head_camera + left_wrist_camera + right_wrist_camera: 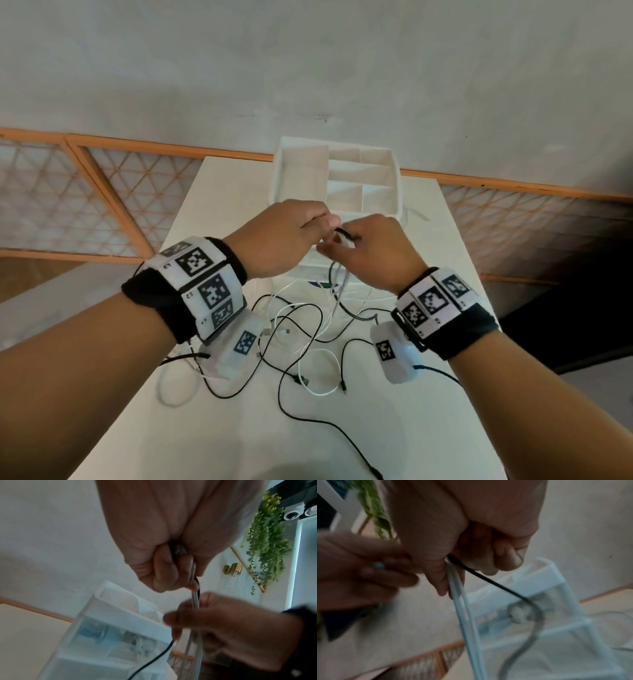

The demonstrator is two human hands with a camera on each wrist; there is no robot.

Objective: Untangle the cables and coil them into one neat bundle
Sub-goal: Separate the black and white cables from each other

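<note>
Hands meet above the worktop (445, 274), just in front of a white divided organiser (342, 178). The left hand (287, 236) is closed around a gathered clump of black and white cables (337, 284); its fingers (163, 566) curl tight on them. The right hand (373, 246), touching it from the right, pinches the same strands just below. From both grips the cables hang down, long axis near vertical, to a loose tangle (301, 342) on the worktop nearer the person.
</note>
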